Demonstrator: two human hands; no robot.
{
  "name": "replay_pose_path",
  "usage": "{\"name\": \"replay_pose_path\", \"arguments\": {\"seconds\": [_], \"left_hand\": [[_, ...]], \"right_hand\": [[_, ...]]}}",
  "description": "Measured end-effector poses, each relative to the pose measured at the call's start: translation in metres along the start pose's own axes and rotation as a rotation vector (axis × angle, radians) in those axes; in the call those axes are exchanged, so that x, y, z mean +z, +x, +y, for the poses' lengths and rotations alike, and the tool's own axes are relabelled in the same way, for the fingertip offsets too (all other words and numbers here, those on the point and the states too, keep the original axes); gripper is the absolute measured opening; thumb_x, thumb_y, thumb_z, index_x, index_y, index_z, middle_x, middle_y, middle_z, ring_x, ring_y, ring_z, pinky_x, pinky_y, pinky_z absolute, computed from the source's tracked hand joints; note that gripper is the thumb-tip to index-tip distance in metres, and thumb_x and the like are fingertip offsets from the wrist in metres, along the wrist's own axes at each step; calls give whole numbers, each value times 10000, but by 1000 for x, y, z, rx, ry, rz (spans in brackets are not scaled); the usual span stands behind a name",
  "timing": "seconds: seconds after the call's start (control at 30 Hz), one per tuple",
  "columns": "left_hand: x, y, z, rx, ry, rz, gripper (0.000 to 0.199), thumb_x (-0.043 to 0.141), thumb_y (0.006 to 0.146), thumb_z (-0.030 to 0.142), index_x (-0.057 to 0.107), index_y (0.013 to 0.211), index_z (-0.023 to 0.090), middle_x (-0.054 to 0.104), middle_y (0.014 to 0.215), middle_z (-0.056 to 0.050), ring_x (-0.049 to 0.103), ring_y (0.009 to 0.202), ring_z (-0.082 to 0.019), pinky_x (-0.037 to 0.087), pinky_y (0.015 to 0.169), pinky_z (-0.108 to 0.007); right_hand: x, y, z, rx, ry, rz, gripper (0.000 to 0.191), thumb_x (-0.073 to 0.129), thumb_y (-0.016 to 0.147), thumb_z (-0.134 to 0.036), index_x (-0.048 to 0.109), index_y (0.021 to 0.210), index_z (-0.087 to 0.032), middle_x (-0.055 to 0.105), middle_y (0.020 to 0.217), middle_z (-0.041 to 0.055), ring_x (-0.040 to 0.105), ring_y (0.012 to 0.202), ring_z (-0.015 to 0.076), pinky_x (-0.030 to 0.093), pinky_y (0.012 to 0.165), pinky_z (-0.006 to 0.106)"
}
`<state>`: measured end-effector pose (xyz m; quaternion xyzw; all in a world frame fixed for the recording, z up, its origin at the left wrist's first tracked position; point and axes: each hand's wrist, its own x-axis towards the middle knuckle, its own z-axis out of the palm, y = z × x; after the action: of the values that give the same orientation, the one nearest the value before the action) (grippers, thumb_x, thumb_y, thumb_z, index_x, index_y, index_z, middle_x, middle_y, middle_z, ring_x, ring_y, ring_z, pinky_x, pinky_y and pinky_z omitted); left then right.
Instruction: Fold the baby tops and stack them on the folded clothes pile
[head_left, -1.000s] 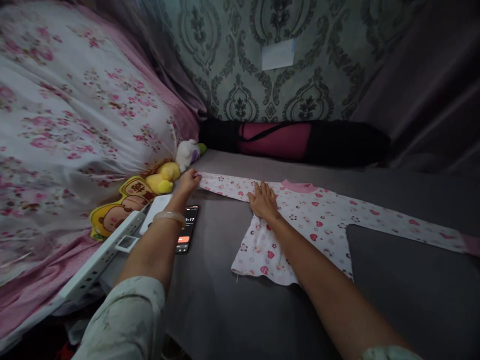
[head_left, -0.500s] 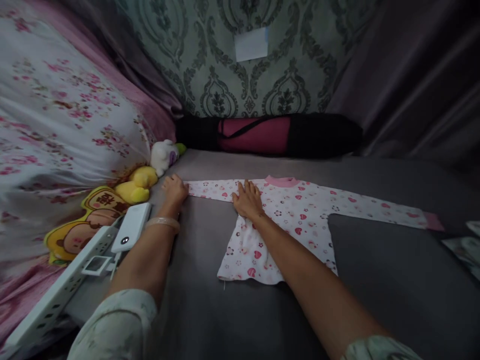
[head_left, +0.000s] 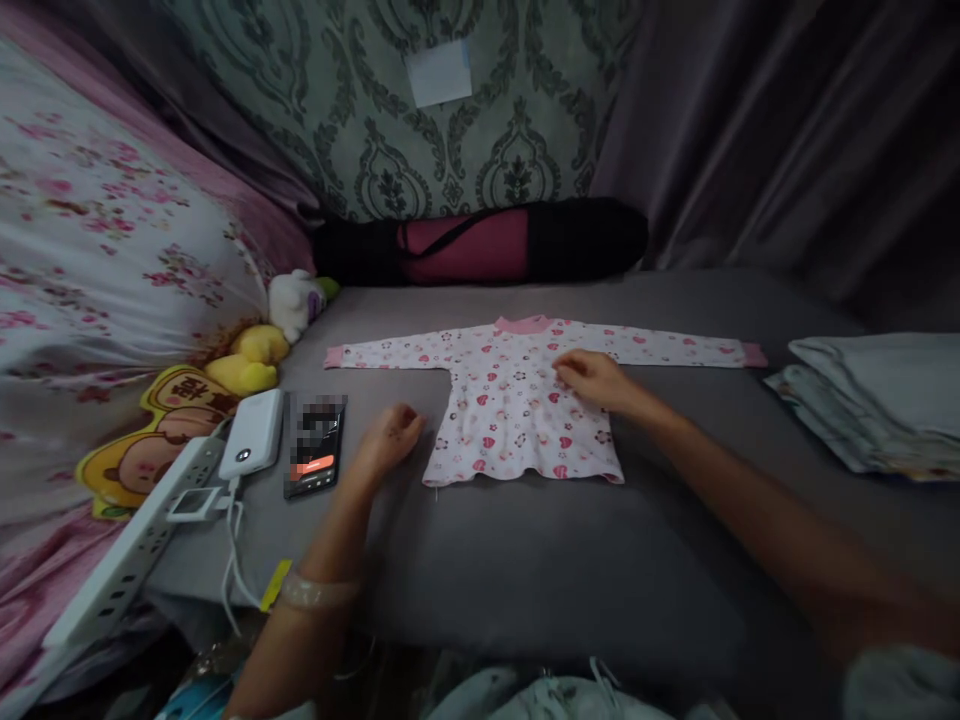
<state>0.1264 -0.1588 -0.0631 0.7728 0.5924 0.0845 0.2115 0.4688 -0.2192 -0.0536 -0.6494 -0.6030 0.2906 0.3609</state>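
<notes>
A small long-sleeved shirt (head_left: 517, 400), white with pink hearts and flowers, lies spread flat on the grey bed surface (head_left: 480, 560). Its pink collar faces the wall and both sleeves stretch straight out to the sides. My right hand (head_left: 592, 382) hovers over the right side of the shirt's chest, fingers loosely bent with nothing seen in them; whether it touches the cloth I cannot tell. Left of the shirt's body and below its left sleeve is my left hand (head_left: 391, 440), loosely curled, thumb apart, holding nothing and clear of the fabric.
A phone (head_left: 315, 445), a white power bank (head_left: 253, 435) with a cable and a power strip (head_left: 142, 540) lie on the left. Plush toys (head_left: 251, 360) line the floral curtain. Along the wall rests a black and pink bag (head_left: 480, 245). Folded cloth (head_left: 885, 400) is stacked at right.
My left hand has left the left sleeve and come back toward me. My right hand has moved from the left shoulder to the right chest. The view has shifted, showing the phone and folded cloth.
</notes>
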Motion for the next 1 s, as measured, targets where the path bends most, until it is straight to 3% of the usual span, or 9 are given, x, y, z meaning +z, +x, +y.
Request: {"name": "replay_pose_path", "arguments": {"seconds": [0.13, 0.27, 0.4, 0.53, 0.63, 0.73, 0.8, 0.9, 1.0], "left_hand": [[8, -39, -3, -5, -122, -52, 343, 479, 816, 480, 629, 800, 172, 659, 687, -42, 587, 635, -183, 369, 566, -269], [21, -54, 8, -51, -176, -14, 372, 501, 789, 526, 613, 822, 173, 645, 685, -44, 580, 637, -189, 361, 552, -268], [27, -55, 21, -57, -193, -6, 315, 567, 732, 499, 566, 692, 187, 597, 626, -17, 555, 629, -177, 330, 526, -252], [25, -53, 23, -78, -285, 5, 303, 592, 686, 474, 496, 609, 197, 500, 537, 30, 495, 556, -138, 306, 494, -232], [22, -52, 18, -155, -508, -1, 359, 607, 664, 535, 486, 709, 200, 487, 527, 55, 461, 480, -112, 321, 466, -222], [19, -53, 11, -223, -668, -24, 446, 634, 646, 556, 493, 864, 194, 506, 546, 64, 467, 452, -106, 349, 459, -219], [19, -55, 7, -183, -631, -3, 480, 611, 676, 539, 504, 983, 186, 512, 566, 64, 472, 464, -109, 349, 468, -218], [19, -59, 2, -18, -413, 49, 476, 517, 766, 471, 498, 1147, 187, 499, 578, 61, 479, 511, -127, 341, 500, -224], [19, -61, 0, 95, -196, 94, 464, 438, 835, 427, 490, 1239, 206, 512, 609, 39, 517, 585, -156, 355, 551, -244]], "right_hand": [[-24, -77, 19, 239, -342, 68, 265, 494, 858, -358, 623, 710, -181, 618, 620, 19, 573, 596, 150, 385, 527, 230], [-12, -120, 14, 371, -493, 79, 418, 537, 805, -575, 575, 617, -204, 622, 634, 33, 574, 599, 176, 336, 509, 252], [4, -129, 4, 360, -544, 76, 277, 567, 805, -466, 577, 675, -221, 636, 690, 32, 583, 633, 179, 312, 517, 249], [7, -126, 5, 267, -449, 73, 167, 561, 788, -298, 527, 653, -207, 630, 687, 15, 563, 614, 144, 316, 521, 229], [2, -124, 7, 392, -236, 62, 146, 535, 810, -305, 510, 706, -205, 555, 542, -24, 521, 495, 120, 327, 480, 210], [-7, -126, 9, 536, -53, 66, 146, 509, 834, -330, 544, 883, -197, 477, 483, -70, 453, 405, 110, 308, 424, 204], [-12, -129, 11, 457, -57, 87, 246, 516, 828, -329, 566, 1027, -193, 475, 508, -78, 439, 418, 110, 306, 429, 207], [-18, -133, 15, 209, -204, 31, 405, 493, 838, -317, 560, 1225, -216, 516, 562, -57, 480, 497, 133, 332, 488, 225], [-21, -134, 18, 76, -390, -64, 432, 432, 873, -285, 580, 1276, -233, 614, 686, 0, 558, 620, 165, 370, 581, 252]]}}
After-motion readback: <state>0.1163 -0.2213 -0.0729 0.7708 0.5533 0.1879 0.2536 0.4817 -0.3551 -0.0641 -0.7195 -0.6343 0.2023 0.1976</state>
